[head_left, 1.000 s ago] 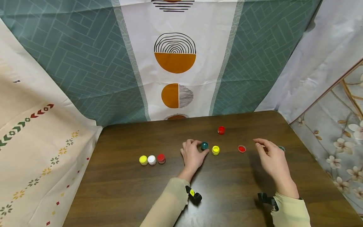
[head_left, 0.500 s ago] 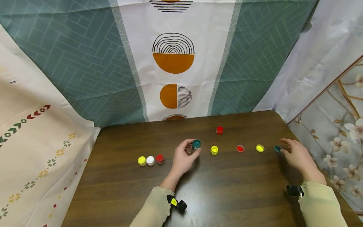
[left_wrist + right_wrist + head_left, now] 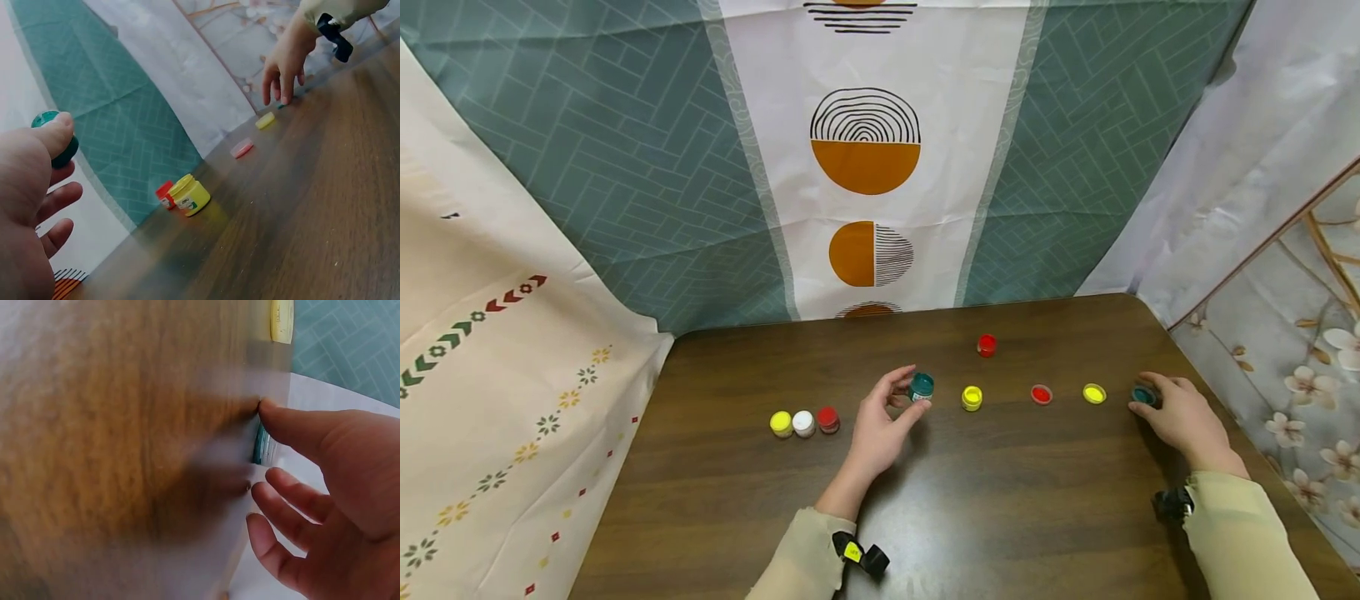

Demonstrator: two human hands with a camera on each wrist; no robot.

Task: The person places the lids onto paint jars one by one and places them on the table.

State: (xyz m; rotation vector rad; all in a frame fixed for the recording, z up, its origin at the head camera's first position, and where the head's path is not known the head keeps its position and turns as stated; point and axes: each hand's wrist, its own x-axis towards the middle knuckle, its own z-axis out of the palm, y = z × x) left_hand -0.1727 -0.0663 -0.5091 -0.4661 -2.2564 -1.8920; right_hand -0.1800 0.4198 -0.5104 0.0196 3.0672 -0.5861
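Note:
My left hand (image 3: 876, 427) holds a small dark teal paint jar (image 3: 921, 387) just above the table, pinched between thumb and fingers; its top is uncovered. In the left wrist view the same jar (image 3: 64, 150) is partly hidden by the thumb. At the far right, my right hand (image 3: 1187, 423) reaches down with thumb and fingers either side of a teal lid (image 3: 1142, 396) lying on the table. From the right wrist, a small gap shows between this lid (image 3: 264, 447) and the fingertips. An uncovered yellow paint jar (image 3: 972, 398) stands right of the left hand.
A red jar (image 3: 987, 346) stands farther back. A red lid (image 3: 1041, 394) and a yellow lid (image 3: 1094, 393) lie between the yellow jar and the right hand. To the left stand yellow (image 3: 781, 423), white (image 3: 803, 423) and red (image 3: 827, 419) capped jars in a row. Fabric hangs behind the table.
The left hand has lifted the teal jar off the table and drawn it slightly left. My right hand has moved right, away from the yellow lid, and its fingers now surround the teal lid.

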